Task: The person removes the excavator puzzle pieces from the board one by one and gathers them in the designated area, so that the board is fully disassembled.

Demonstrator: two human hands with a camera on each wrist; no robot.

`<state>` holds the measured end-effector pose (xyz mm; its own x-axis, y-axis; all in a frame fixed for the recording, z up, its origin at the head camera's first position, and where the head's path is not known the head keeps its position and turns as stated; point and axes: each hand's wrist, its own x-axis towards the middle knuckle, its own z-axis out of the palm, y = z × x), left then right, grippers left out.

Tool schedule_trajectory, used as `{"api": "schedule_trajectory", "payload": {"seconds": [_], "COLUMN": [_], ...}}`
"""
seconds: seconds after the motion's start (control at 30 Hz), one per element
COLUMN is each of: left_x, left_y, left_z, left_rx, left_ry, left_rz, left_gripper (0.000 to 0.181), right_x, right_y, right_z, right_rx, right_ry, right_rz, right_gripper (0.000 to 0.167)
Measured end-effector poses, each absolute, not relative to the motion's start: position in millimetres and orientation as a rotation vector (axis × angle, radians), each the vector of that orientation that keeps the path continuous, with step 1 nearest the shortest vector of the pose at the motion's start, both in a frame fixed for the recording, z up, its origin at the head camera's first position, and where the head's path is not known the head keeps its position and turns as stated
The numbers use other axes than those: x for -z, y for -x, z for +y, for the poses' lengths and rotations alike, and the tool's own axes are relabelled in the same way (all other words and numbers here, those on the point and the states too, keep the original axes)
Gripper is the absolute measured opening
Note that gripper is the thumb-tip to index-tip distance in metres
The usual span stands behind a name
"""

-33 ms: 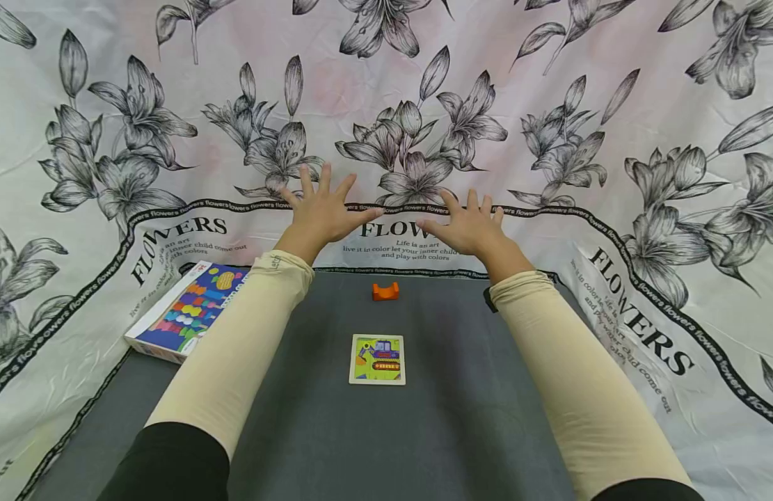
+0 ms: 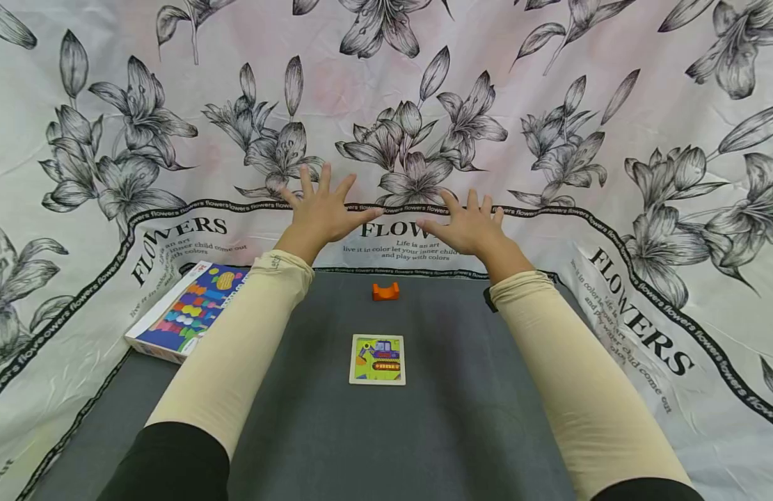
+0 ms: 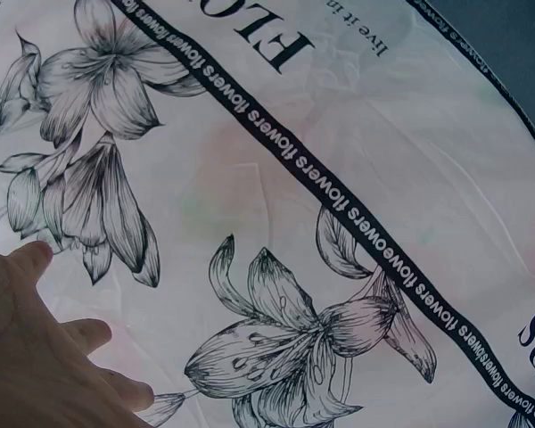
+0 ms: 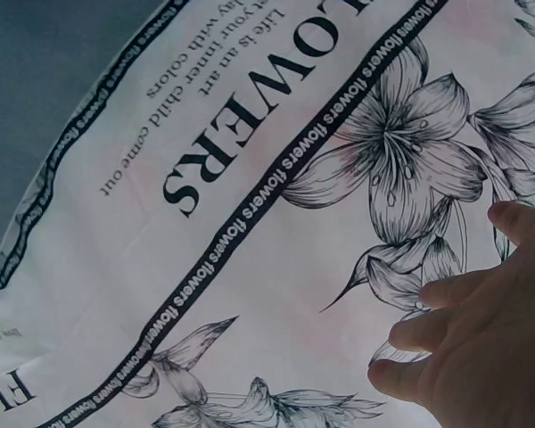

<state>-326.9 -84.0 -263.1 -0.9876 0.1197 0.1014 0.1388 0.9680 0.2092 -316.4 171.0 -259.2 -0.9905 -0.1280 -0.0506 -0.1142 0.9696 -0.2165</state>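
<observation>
Both hands are raised in front of the flowered cloth, fingers spread. The left hand (image 2: 321,214) holds nothing; part of it also shows at the lower left of the left wrist view. Fingers apart and holding nothing, the right hand (image 2: 472,228) is level with it on the other side; its back and several fingers show in the right wrist view. Below and between the arms, a square picture puzzle (image 2: 377,360) with a digger on it lies flat on the grey table. Farther back sits a small orange piece (image 2: 385,291) with a curved notch in its top.
A blue and white box (image 2: 192,306) with colourful shapes lies at the table's left, partly behind the left sleeve. A small dark object (image 2: 490,300) peeks out beside the right sleeve. The flowered cloth (image 2: 336,90) hangs behind the grey table (image 2: 373,438).
</observation>
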Motion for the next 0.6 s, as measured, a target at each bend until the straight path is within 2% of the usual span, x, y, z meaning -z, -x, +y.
{"api": "schedule_trajectory", "payload": {"seconds": [0.2, 0.3, 0.43, 0.6], "left_x": [267.6, 287.9, 335.6, 413.2], "left_y": [327.1, 328.2, 324.8, 303.4], "left_z": [-91.0, -95.6, -103.9, -110.8], "left_rx": [0.345, 0.378, 0.4, 0.392], "left_ry": [0.207, 0.259, 0.385, 0.504], "left_rz": [-3.039, -3.086, -3.202, -3.376], "left_gripper": [0.095, 0.097, 0.101, 0.105], "right_x": [259.6, 272.8, 303.8, 363.5], "right_y": [318.0, 318.0, 316.9, 309.4], "right_z": [169.1, 167.7, 162.5, 154.4], "right_rx": [0.356, 0.353, 0.313, 0.308], "right_ry": [0.217, 0.26, 0.36, 0.484], "right_rz": [3.055, 3.072, 3.074, 3.005], "right_gripper": [0.089, 0.085, 0.078, 0.07]}}
